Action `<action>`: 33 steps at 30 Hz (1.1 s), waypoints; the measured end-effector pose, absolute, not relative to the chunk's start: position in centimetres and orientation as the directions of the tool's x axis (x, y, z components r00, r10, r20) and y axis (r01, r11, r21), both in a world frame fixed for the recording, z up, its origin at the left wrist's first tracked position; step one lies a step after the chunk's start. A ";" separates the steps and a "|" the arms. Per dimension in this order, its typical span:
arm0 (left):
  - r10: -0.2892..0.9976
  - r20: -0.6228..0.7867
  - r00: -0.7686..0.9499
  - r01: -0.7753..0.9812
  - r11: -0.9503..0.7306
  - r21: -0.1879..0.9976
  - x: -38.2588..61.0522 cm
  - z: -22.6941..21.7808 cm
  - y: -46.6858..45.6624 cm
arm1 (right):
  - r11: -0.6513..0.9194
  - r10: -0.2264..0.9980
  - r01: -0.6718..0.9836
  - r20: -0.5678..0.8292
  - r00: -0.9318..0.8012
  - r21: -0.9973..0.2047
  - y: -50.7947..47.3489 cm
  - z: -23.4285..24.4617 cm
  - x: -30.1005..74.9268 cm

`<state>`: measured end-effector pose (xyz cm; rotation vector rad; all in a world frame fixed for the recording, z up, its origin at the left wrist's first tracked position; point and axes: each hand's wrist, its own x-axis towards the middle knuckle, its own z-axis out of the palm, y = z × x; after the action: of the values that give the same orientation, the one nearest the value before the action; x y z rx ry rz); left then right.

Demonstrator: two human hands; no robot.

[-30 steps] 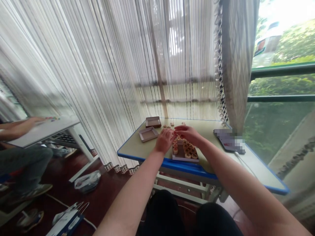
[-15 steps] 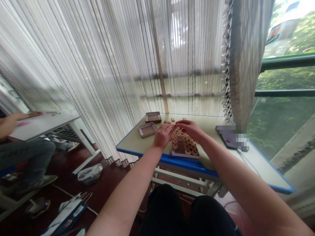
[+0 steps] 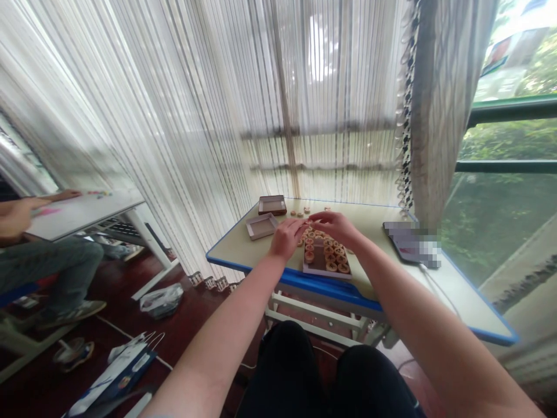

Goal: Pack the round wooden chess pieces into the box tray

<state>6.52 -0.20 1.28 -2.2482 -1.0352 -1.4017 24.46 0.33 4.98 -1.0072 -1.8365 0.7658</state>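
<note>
Round wooden xiangqi pieces (image 3: 336, 258) with carved characters stand in rows in a shallow box (image 3: 327, 273) at the table's near edge. Bare floor of the box shows between the left column and the right rows. My left hand (image 3: 286, 237) is over the box's far left corner, its fingers closed and pointing right. From the right, my right hand (image 3: 334, 225) reaches in with bent fingers. Their fingertips meet at a small xiangqi piece (image 3: 308, 222), mostly covered by the fingers. More pieces lie under and behind the hands, partly hidden.
Two box parts, a dark-rimmed one (image 3: 272, 204) and a pale one (image 3: 261, 226), are at the table's back left. Loose pieces (image 3: 300, 214) lie behind my hands. A phone (image 3: 404, 244) with a cable rests right. Another person's hand (image 3: 17, 217) is at the left table.
My hands stay together over the far end of the box, with only small finger movement. The whole view has shifted slightly. The pieces in the box look the same.
</note>
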 end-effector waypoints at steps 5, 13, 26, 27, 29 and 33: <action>0.419 0.868 0.266 0.721 -0.684 0.109 6.5 1.3 -0.1 | 0.540 0.838 0.326 0.460 -0.293 -0.776 0.6 4.6 24.3; 0.409 0.873 0.266 0.714 -0.692 0.106 6.5 1.4 -0.2 | 0.571 0.818 0.319 0.489 -0.303 -0.757 0.5 4.5 24.0; 0.527 0.831 0.178 0.777 -0.593 0.209 6.0 0.4 1.4 | 0.656 0.746 0.543 0.559 -0.362 -0.524 -3.5 6.7 25.0; 0.536 0.828 0.163 0.786 -0.578 0.219 6.0 0.4 1.4 | 0.691 0.707 0.549 0.600 -0.376 -0.471 -4.7 6.6 24.9; 0.549 0.824 0.138 0.796 -0.557 0.238 6.1 0.3 1.4 | 0.741 0.628 0.567 0.669 -0.397 -0.359 -7.0 5.9 24.6; 0.548 0.826 0.130 0.784 -0.567 0.253 6.2 0.4 1.1 | 0.734 0.570 0.631 0.734 -0.368 -0.254 -9.8 3.2 24.3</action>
<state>6.22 1.11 0.43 -2.1652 -1.3106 -1.4104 24.26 -9.75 3.22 -0.9069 -2.0627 -0.0878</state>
